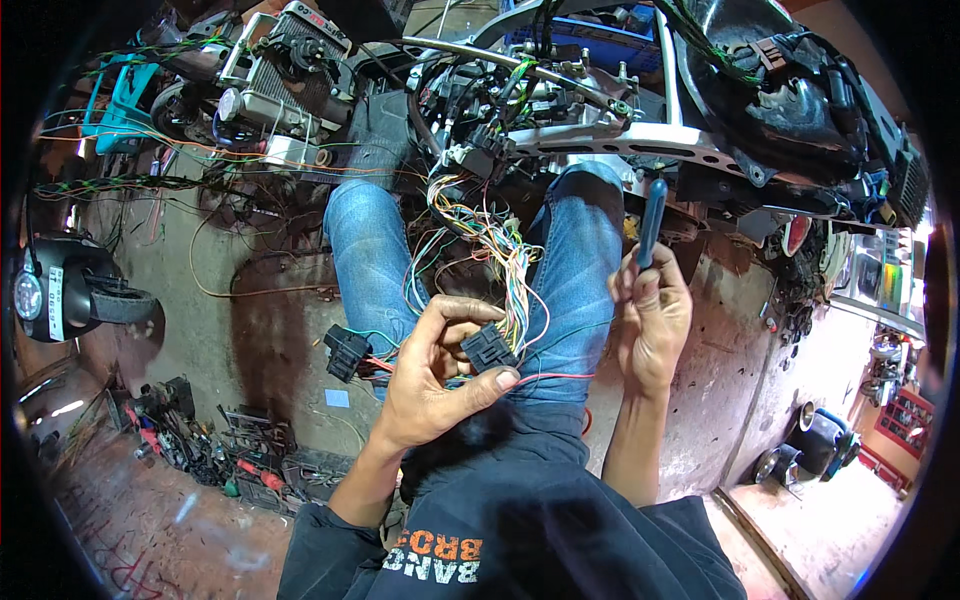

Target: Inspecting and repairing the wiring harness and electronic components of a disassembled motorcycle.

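My left hand (pixel 435 375) grips a black multi-pin connector (pixel 488 350), fingers curled around it above my lap, with a dense bundle of multicolored wires (pixel 510 280) running from it up toward the machine. A second black connector (pixel 345 352) hangs just left of that hand, with red and green wires attached. My right hand (pixel 650 310) is raised beside my right thigh, fingers closed on a long, slim dark blue-grey tool (pixel 652 220) held upright; what kind of tool it is, I cannot tell.
A silver vehicle frame (pixel 700 140) with engine parts, a radiator (pixel 280 80) and loose harnesses spans the top. A teal plastic stool (pixel 115 110) is upper left, a black unit with a lamp (pixel 55 290) left. Piled parts (pixel 270 470) lie on the concrete floor (pixel 250 330).
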`<act>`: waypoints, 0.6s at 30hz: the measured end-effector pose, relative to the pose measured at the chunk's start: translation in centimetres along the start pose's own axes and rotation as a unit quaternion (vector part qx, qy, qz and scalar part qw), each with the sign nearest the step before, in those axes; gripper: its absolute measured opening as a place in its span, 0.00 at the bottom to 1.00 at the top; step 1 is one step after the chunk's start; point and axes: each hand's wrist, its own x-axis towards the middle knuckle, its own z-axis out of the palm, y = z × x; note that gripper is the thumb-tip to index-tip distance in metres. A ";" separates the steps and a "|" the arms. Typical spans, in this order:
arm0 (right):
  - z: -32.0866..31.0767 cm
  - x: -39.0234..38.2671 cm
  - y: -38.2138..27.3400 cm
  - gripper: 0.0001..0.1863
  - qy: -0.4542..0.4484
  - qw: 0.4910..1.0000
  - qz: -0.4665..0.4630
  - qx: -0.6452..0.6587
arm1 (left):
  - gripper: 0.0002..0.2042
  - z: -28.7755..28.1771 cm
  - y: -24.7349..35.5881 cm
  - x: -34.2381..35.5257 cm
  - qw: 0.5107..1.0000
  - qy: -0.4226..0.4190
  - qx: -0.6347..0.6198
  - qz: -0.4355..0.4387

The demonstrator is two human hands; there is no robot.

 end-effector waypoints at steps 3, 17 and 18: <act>1.0 -1.4 0.1 0.31 -0.013 0.995 0.073 0.059 | 0.27 0.0 0.2 0.1 0.996 0.006 0.073 0.046; 4.3 -2.1 -1.2 0.26 -0.082 0.986 0.083 0.117 | 0.26 1.1 1.1 -1.1 0.982 0.023 0.160 0.101; 4.3 -2.1 -1.3 0.26 -0.083 0.985 0.084 0.126 | 0.26 1.0 1.1 -1.1 0.982 0.024 0.160 0.102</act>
